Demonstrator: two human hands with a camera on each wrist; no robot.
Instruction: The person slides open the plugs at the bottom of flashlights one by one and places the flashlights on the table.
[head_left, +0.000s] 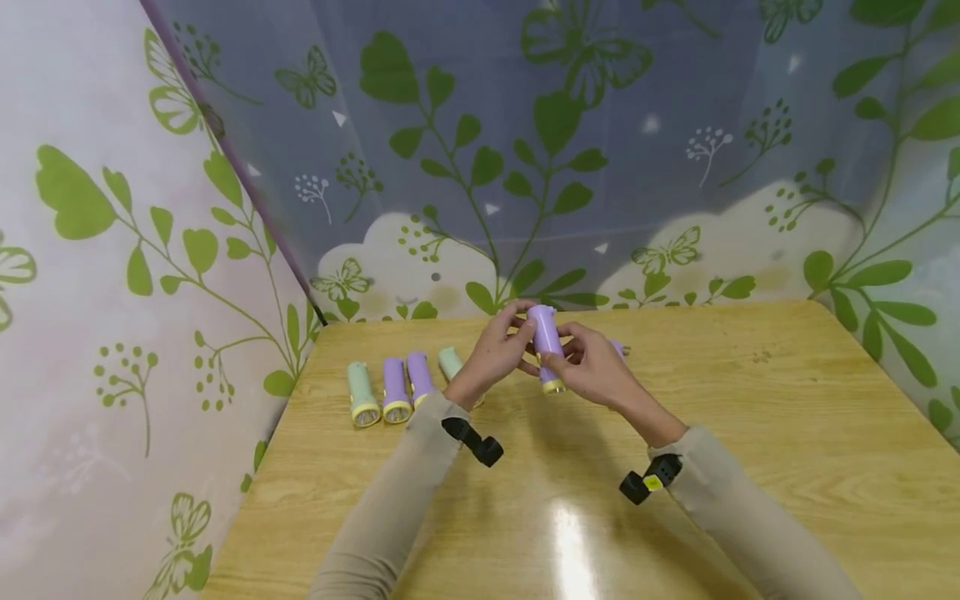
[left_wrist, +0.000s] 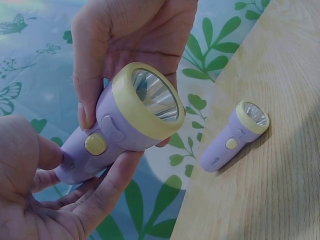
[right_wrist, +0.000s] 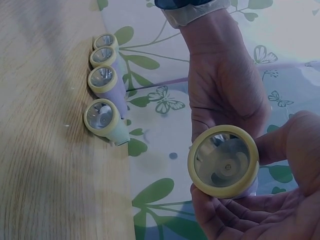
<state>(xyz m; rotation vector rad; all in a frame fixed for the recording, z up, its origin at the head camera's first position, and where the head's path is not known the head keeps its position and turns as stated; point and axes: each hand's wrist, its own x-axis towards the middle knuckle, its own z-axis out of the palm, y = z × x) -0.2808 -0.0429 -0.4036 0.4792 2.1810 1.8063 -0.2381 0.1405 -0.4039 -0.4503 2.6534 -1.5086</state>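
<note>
A purple flashlight with a pale yellow head ring is held up over the table between both hands, its lens facing back toward the person. My left hand grips the body near its tail end. Thumb and fingers of my right hand pinch it close to the head. In the left wrist view, the yellow switch button shows between the two hands. The lens looks straight into the right wrist view, hiding most of the body.
On the left lie a green flashlight, two purple flashlights and another green flashlight, partly behind the left wrist. Another purple flashlight lies on the wooden table beyond the right hand. Patterned curtains enclose the table's back and sides.
</note>
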